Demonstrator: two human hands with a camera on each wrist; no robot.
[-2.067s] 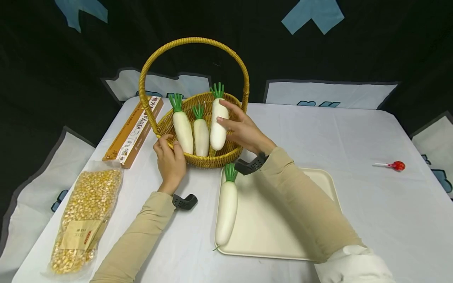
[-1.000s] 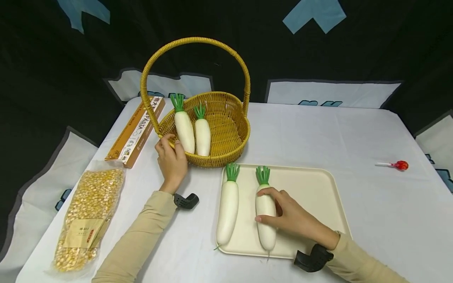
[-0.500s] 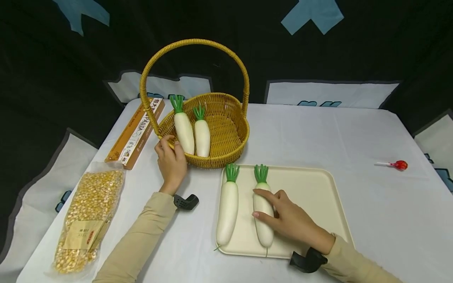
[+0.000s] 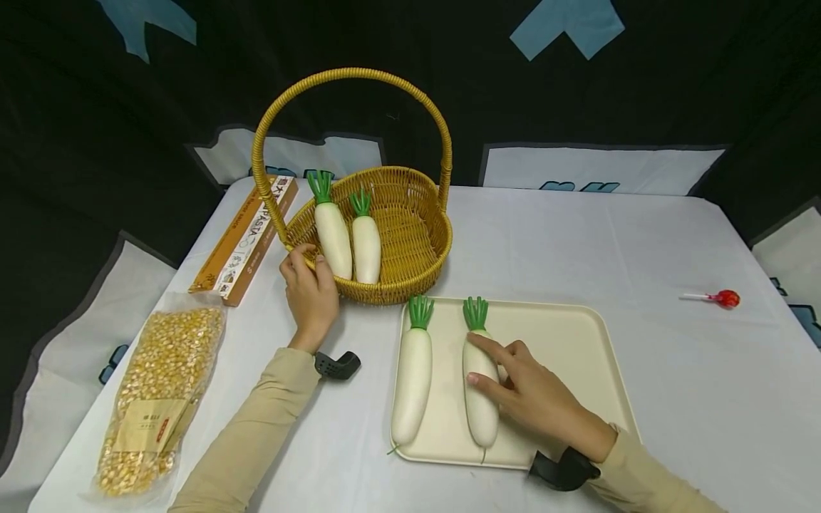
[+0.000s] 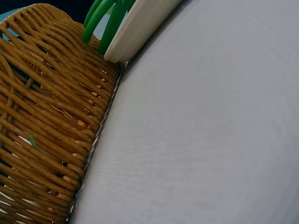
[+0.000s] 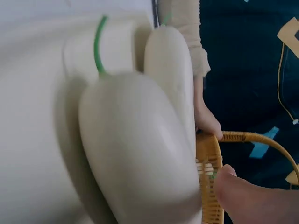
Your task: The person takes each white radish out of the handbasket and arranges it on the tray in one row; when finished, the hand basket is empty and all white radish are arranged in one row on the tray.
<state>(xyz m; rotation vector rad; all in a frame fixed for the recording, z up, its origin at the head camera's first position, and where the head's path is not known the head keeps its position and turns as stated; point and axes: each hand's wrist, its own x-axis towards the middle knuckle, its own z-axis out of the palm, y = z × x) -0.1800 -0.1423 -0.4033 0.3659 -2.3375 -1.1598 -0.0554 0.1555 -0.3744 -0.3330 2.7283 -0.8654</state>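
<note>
My left hand grips the near-left rim of the wicker basket, fingers curled over the edge. Inside the basket lean two white radishes with green tops, a left radish and a shorter radish. On the beige tray two more lie side by side: a long radish at its left edge and another radish to the right of it. My right hand is over this second one, fingers loose; in the right wrist view the thumb stands apart from the radish's side.
A bag of corn kernels lies at the left, with a pasta box behind it, beside the basket. A red lollipop lies at the far right. The basket's tall handle arches above it.
My right hand has carried a radish from the basket to the tray, laid it right of the first one and loosened its fingers. The left hand has stayed on the rim.
</note>
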